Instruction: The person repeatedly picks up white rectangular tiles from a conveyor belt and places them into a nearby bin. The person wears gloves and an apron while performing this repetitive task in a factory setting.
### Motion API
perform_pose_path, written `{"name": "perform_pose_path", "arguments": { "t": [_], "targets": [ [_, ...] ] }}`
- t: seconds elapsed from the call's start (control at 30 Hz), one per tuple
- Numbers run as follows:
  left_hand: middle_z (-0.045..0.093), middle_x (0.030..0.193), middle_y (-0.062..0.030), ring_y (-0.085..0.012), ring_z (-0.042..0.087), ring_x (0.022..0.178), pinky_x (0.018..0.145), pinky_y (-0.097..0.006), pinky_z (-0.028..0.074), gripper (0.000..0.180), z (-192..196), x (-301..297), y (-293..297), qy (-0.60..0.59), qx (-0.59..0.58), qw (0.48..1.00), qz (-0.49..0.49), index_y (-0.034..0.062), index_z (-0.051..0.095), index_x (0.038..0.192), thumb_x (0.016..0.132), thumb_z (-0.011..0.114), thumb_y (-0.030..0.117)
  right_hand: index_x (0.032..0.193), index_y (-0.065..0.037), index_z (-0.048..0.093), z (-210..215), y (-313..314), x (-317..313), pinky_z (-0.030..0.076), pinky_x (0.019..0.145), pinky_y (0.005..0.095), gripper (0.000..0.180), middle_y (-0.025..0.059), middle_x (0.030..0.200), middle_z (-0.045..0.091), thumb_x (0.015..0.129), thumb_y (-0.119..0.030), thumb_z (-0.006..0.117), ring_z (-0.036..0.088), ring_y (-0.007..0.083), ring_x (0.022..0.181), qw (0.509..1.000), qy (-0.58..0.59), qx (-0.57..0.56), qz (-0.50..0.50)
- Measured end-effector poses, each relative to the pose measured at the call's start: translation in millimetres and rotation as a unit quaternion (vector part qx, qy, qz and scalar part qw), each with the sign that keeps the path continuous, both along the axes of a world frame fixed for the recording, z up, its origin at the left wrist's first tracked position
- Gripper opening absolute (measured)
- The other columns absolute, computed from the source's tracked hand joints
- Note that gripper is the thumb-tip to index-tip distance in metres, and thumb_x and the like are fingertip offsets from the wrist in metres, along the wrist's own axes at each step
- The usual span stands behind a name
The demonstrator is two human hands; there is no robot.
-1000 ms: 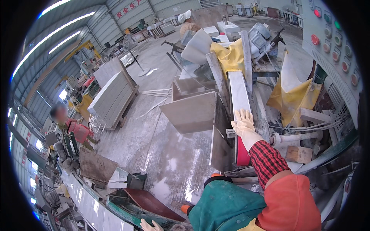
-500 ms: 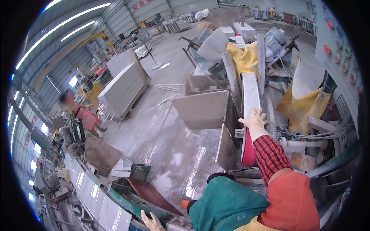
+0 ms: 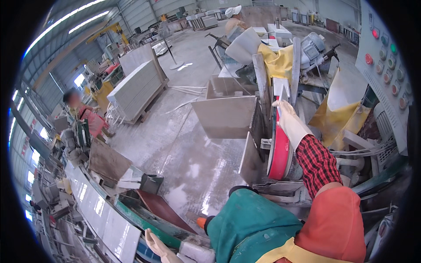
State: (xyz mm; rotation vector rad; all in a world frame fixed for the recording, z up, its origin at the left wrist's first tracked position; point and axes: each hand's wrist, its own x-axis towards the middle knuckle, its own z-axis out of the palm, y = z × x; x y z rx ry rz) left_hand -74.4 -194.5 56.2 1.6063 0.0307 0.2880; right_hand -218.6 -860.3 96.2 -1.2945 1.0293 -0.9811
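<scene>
My right hand (image 3: 290, 121), in a cream glove, reaches forward over a red belt (image 3: 280, 154). Its fingers are bent and closed at the near end of a pale stone strip (image 3: 284, 93), which lies in line with the belt; part of the grip is hidden by the glove. A yellow cover (image 3: 278, 63) hangs over the strip's far end. Low at the left, my left hand (image 3: 158, 246), also gloved, is open with straight fingers and holds nothing. Beside it are a green machine edge (image 3: 144, 222) and a whitish block (image 3: 197, 251).
Upright panels (image 3: 226, 117) stand left of the belt. A control panel (image 3: 386, 61) with coloured buttons rises at the right. Stacked slabs (image 3: 137, 93) lie across the floor, near a person (image 3: 83, 115) in pink. Another person in a white cap (image 3: 233, 11) is beyond the machine.
The stone strip has moved forward under the yellow cover, baring more red belt. My right hand has gone from spread flat on it to closed at its near end.
</scene>
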Motion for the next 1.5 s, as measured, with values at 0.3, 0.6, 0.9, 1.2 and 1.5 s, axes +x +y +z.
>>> {"name": "perform_pose_path", "arguments": {
  "t": [0.3, 0.6, 0.9, 1.2, 1.5],
  "targets": [
    [0.054, 0.148, -0.0148, -0.0268, 0.062, 0.12, 0.093, -0.035, 0.055, 0.054, 6, 27, -40, 0.22, -0.265, 0.927, -0.15, 0.0059, 0.047, 0.148, 0.104, 0.058, 0.034, 0.139, -0.018, 0.062, 68, 143, 89, 0.05, 0.092, 0.0315, 0.068, 0.0074, 0.113, 0.072, 0.075, 0.001, 0.072, 0.067, 0.0175, 0.096, 0.964, 0.044, -0.025, 0.26],
    [0.041, 0.158, -0.0107, -0.0305, 0.048, 0.137, 0.113, -0.043, 0.046, 0.053, 59, 25, -58, 0.221, -0.435, 0.861, -0.144, 0.0075, 0.038, 0.151, 0.106, 0.053, 0.031, 0.122, -0.021, 0.072, 73, 382, 190, 0.051, 0.103, 0.0411, 0.06, 0.0098, 0.145, 0.056, 0.063, -0.013, 0.08, 0.057, 0.0316, 0.125, 0.619, 0.134, -0.427, 0.646],
    [0.043, 0.149, -0.0241, -0.0443, 0.04, 0.141, 0.115, -0.068, 0.037, 0.041, -10, 3, 100, 0.031, -0.531, 0.834, 0.147, 0.0006, 0.037, 0.144, 0.104, 0.046, 0.002, 0.114, -0.015, 0.069, 45, 499, 215, 0.038, 0.106, 0.0441, 0.061, 0.0097, 0.125, 0.062, 0.063, -0.044, 0.085, 0.052, 0.0324, 0.123, 0.418, -0.104, -0.66, 0.616],
    [0.044, 0.144, -0.0247, -0.0463, 0.05, 0.131, 0.108, -0.069, 0.045, 0.05, -53, -7, 168, 0.052, -0.484, 0.822, 0.296, 0.002, 0.035, 0.144, 0.095, 0.045, -0.006, 0.128, -0.012, 0.066, -46, 211, 172, 0.041, 0.111, 0.0476, 0.057, 0.0157, 0.138, 0.062, 0.076, -0.034, 0.077, 0.053, 0.0413, 0.129, 0.615, 0.26, -0.581, 0.465],
    [0.045, 0.147, -0.0248, -0.0442, 0.045, 0.138, 0.111, -0.067, 0.043, 0.04, -83, 49, 163, 0.058, -0.514, 0.797, 0.313, -0.0028, 0.037, 0.143, 0.103, 0.039, 0.0, 0.142, -0.008, 0.055, -70, 23, -28, 0.041, 0.111, 0.0446, 0.06, 0.0168, 0.141, 0.059, 0.091, -0.036, 0.067, 0.053, 0.0382, 0.128, 0.715, 0.536, -0.43, 0.128]
  ]
}}
